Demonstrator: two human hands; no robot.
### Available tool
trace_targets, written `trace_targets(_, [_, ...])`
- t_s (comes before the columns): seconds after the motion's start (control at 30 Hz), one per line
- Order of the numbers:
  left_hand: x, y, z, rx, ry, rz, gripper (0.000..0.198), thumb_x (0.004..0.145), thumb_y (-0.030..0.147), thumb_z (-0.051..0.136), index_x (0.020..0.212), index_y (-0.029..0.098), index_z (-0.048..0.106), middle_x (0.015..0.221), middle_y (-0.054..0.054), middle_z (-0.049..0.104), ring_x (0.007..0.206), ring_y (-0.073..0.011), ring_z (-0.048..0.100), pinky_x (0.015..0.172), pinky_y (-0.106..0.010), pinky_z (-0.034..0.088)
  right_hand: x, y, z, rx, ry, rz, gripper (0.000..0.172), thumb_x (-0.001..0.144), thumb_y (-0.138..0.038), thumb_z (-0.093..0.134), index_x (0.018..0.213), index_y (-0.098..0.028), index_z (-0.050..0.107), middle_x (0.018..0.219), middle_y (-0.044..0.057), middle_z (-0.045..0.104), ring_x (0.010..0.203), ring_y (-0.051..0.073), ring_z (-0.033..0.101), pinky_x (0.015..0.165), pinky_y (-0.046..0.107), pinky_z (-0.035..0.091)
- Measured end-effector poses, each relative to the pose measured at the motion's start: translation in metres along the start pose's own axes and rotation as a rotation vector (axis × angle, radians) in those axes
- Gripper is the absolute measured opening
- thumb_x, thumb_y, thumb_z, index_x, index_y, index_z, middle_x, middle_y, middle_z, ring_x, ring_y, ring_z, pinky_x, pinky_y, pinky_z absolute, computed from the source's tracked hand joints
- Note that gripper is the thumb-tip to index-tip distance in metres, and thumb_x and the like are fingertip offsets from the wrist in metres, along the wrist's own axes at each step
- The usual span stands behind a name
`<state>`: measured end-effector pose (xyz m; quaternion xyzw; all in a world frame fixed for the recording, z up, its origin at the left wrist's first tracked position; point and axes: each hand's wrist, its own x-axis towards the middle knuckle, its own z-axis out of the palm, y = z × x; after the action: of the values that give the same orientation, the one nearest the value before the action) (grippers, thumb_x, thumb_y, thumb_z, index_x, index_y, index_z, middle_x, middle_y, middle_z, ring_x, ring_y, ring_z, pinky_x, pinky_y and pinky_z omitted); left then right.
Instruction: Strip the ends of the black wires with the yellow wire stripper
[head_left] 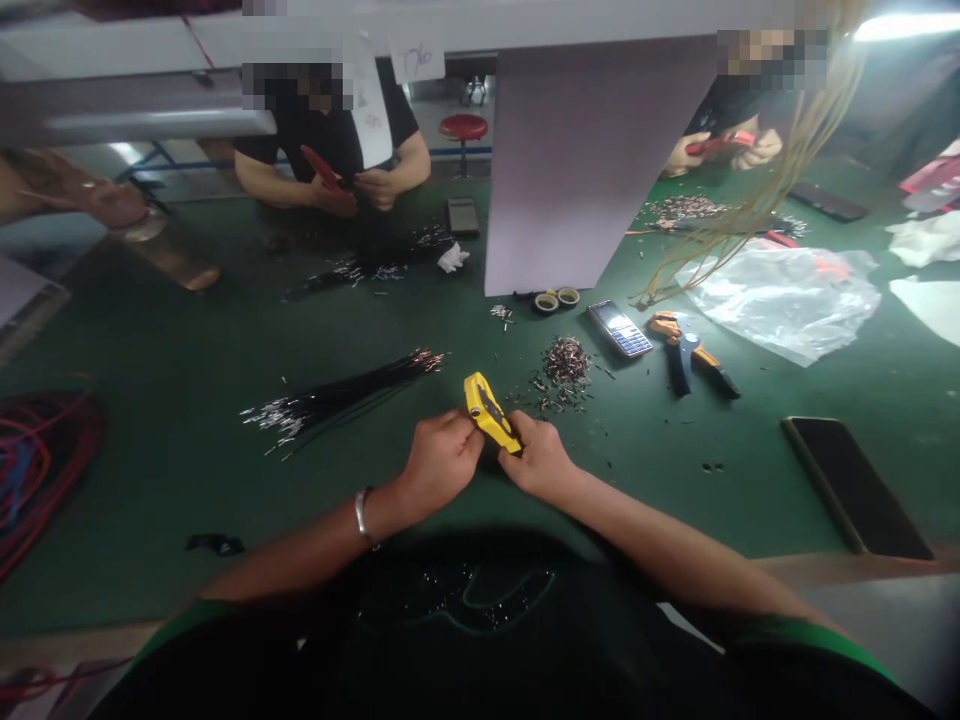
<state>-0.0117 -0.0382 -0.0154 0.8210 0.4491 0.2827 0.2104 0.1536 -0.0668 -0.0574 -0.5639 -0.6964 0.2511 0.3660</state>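
My right hand is wrapped around a yellow and black hand tool, which looks like crimping or wire-stripping pliers, its head pointing up and away from me. Close against the left side of that tool, my left hand is closed in a pinch. Whatever lies between its fingertips is hidden or too thin to see. Left of the tool lies a bundle of black wires, with pale tips at one end and copper-coloured tips at the other. Beyond my right hand is a pile of small copper-coloured pieces.
To the right are a keypad phone, orange-handled pliers, a clear plastic bag and a dark smartphone. A white panel stands ahead. Co-workers' hands are across the green table; coiled red wires lie left.
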Motion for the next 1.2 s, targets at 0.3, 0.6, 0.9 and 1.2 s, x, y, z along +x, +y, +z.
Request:
trace_targets(0.3, [0.007, -0.001, -0.005, -0.379, -0.153, -0.261, 0.019, 0.069, 0.007, 0.049, 0.055, 0.015, 0.057, 0.055, 0.001, 0.059, 0.052, -0.0103, 0.052, 0.053, -0.022, 0.037, -0.002, 0.002, -0.001, -0.207, 0.029, -0.108, 0.009, 0.068, -0.021, 0.046, 0.072, -0.023, 0.038, 0.059, 0.001, 0.053, 0.051, 0.017, 0.048, 0.053, 0.028, 0.03])
trace_targets(0.6, [0.01, 0.0, -0.01, -0.592, -0.24, -0.392, 0.022, 0.066, 0.007, 0.048, 0.045, 0.015, 0.049, 0.046, 0.004, 0.05, 0.049, -0.0073, 0.046, 0.052, -0.02, 0.036, -0.002, 0.0, -0.003, -0.368, -0.031, -0.126, 0.005, 0.07, -0.022, 0.045, 0.075, -0.02, 0.045, 0.065, 0.005, 0.06, 0.055, 0.019, 0.053, 0.055, 0.028, 0.032])
trace_targets(0.9, [0.005, -0.008, 0.006, -0.811, -0.076, -0.499, 0.005, 0.064, 0.016, 0.065, 0.065, 0.013, 0.062, 0.06, 0.004, 0.053, 0.056, -0.007, 0.042, 0.054, -0.02, 0.036, 0.002, -0.004, -0.007, -0.488, -0.123, -0.106, 0.009, 0.072, -0.023, 0.048, 0.078, -0.018, 0.052, 0.071, 0.009, 0.064, 0.059, 0.02, 0.056, 0.057, 0.029, 0.033])
trace_targets(1.2, [0.009, -0.005, 0.003, -0.821, -0.036, -0.537, 0.006, 0.058, 0.016, 0.067, 0.062, 0.012, 0.064, 0.06, 0.003, 0.056, 0.057, -0.0083, 0.045, 0.055, -0.02, 0.039, 0.003, -0.006, -0.007, -0.515, -0.158, -0.091, 0.012, 0.073, -0.024, 0.049, 0.081, -0.017, 0.055, 0.072, 0.009, 0.065, 0.06, 0.019, 0.055, 0.056, 0.028, 0.03])
